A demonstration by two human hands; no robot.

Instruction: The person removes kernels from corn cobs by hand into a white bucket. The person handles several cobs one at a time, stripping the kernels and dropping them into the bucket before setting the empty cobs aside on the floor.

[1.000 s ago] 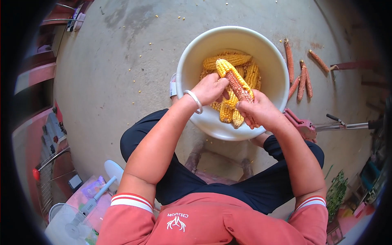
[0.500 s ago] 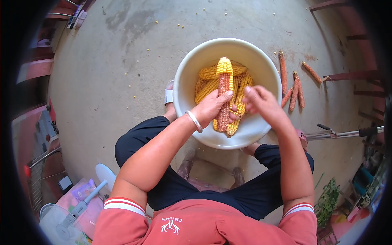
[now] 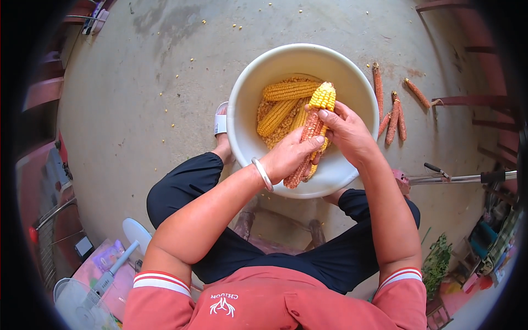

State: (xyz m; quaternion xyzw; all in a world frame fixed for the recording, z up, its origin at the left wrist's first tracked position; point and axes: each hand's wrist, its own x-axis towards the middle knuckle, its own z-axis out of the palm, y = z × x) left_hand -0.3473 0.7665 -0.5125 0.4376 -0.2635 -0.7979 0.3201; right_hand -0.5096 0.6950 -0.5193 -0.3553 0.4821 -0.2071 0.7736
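A partly stripped ear of corn (image 3: 312,124) is tilted over the basin, its top end still covered in yellow kernels and its lower length bare and reddish. My left hand (image 3: 290,155), with a silver bangle at the wrist, is closed round the lower part. Thumb and fingers of my right hand (image 3: 352,135) press on the ear just below the kernelled tip. Beneath, a large cream basin (image 3: 352,71) holds several full ears, among them one yellow ear (image 3: 276,117) and another yellow ear (image 3: 290,90), lying on loose kernels (image 3: 275,138). My hands hide the basin's lower right contents.
Several bare cobs (image 3: 392,121) lie on the concrete floor right of the basin. Scattered kernels (image 3: 192,59) dot the floor. A metal pole (image 3: 426,180) runs in from the right, near my knee. My slippered foot (image 3: 221,122) is beside the basin's left side.
My right hand, apart from the ear before, has closed on its upper part. The ear's top has tipped to the right. Loose kernels in the basin show more now.
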